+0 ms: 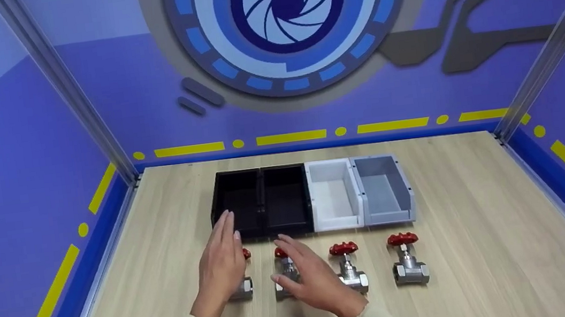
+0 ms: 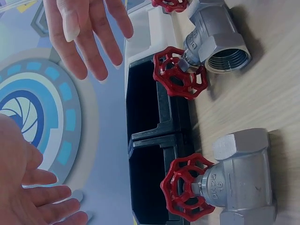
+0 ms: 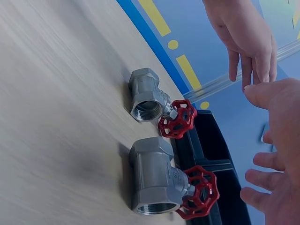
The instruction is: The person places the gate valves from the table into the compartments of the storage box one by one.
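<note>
Both hands hover over a row of several metal gate valves with red handwheels. My left hand (image 1: 221, 263) has its fingers straight, above the leftmost valve (image 1: 245, 289) and mostly covering it; it holds nothing. My right hand (image 1: 316, 278), fingers spread and slightly bent, is over the second valve (image 1: 281, 291) and overlaps the edge of the third valve (image 1: 352, 281). It also holds nothing. The rightmost valve (image 1: 411, 272) lies apart from both hands. In the left wrist view, a valve body (image 2: 243, 176) bears raised marks reading DN25 and 16.
Behind the valves stand joined open bins: two black bins (image 1: 265, 233), a white bin (image 1: 339, 223) and a grey bin (image 1: 389, 217). They rest on a wood-grain table (image 1: 487, 241) with blue printed walls (image 1: 146, 105) and metal corner posts (image 1: 75, 97) around it.
</note>
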Demonstrator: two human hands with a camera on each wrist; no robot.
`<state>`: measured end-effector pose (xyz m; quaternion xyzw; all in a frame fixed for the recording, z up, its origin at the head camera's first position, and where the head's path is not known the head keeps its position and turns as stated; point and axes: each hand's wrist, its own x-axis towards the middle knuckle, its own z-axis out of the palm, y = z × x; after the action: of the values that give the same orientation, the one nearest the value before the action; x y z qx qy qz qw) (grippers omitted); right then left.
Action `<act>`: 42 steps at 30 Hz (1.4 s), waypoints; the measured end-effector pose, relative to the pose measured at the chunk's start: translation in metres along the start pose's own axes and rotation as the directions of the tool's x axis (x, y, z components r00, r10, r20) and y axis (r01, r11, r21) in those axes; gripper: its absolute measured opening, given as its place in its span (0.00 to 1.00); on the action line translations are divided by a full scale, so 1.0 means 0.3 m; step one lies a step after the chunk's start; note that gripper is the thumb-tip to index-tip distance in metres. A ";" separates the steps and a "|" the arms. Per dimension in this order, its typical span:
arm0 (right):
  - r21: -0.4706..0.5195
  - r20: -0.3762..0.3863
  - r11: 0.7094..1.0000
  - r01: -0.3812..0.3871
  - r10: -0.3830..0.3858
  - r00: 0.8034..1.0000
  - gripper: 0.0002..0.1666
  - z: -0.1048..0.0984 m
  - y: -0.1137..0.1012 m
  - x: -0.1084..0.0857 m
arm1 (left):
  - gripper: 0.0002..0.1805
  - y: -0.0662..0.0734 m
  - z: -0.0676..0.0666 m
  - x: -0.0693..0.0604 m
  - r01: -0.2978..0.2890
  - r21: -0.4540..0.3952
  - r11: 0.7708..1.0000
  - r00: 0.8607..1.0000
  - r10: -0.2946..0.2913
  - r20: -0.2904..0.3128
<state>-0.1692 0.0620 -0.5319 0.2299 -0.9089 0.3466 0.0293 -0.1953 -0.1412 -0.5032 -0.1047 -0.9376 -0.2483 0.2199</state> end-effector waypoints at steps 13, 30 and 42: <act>0.020 0.013 0.999 0.029 -0.029 0.999 0.40 0.024 -0.020 0.019 | 0.25 -0.030 0.006 0.008 0.049 -0.005 0.999 0.999 -0.049 0.014; -0.014 0.061 0.997 0.078 -0.077 0.995 0.39 0.059 -0.070 0.062 | 0.25 -0.077 -0.008 0.022 0.116 0.008 0.993 0.992 -0.117 0.052; 0.013 0.064 0.998 0.062 -0.063 0.996 0.40 0.084 -0.058 0.060 | 0.26 -0.086 0.012 0.048 0.142 0.014 0.990 0.985 -0.142 0.098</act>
<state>-0.1749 0.0272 -0.5363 0.2694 -0.8999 0.3428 0.0096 -0.2172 -0.1602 -0.5104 -0.0489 -0.9531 -0.2547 0.1556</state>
